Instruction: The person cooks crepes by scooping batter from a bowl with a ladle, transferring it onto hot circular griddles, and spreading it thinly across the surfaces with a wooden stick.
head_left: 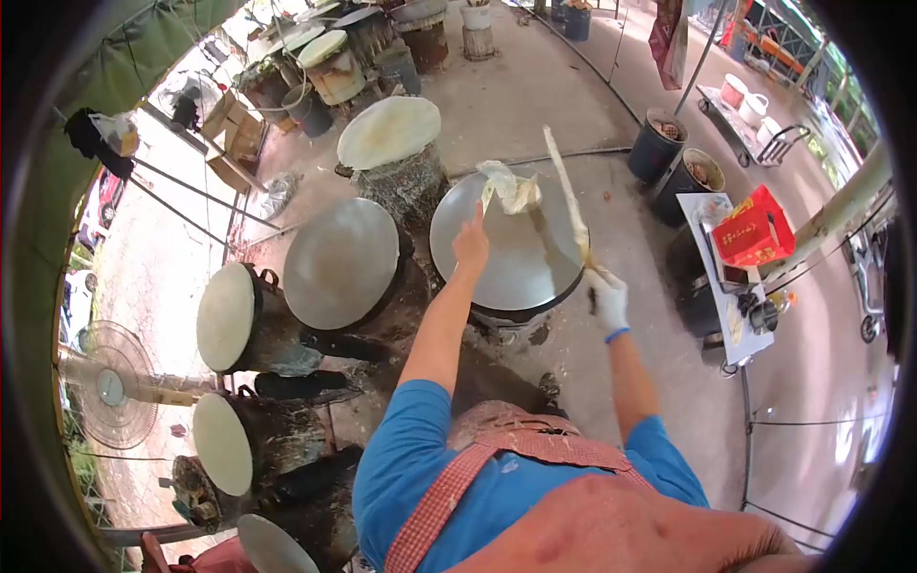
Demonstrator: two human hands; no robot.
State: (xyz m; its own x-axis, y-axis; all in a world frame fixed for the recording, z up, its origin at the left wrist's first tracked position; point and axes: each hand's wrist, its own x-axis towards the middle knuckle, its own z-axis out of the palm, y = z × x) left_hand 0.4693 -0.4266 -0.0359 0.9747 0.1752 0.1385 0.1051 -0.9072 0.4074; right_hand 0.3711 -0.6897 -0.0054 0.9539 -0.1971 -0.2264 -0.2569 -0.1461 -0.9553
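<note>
A large round metal griddle (521, 272) lies in front of me, its grey surface shiny. My left hand (470, 246) reaches over its left side, fingers closed round a narrow yellowish strip (488, 197) that looks like a flat scraper. Just beyond the fingertips, a crumpled off-white lump of dough (518, 194) overlaps the griddle's far edge. My right hand (607, 302), in a white glove with a blue cuff, grips the near end of a long pale stick (567, 191). That stick slants up and away along the griddle's right rim.
More griddles stand to the left, one bare grey (342, 263), others covered with pale sheets (226, 317). Another pale-topped one (390, 132) is behind. At right are dark buckets (657, 145) and a small table (716, 258) with a red bag (753, 229). A fan (111, 385) stands far left.
</note>
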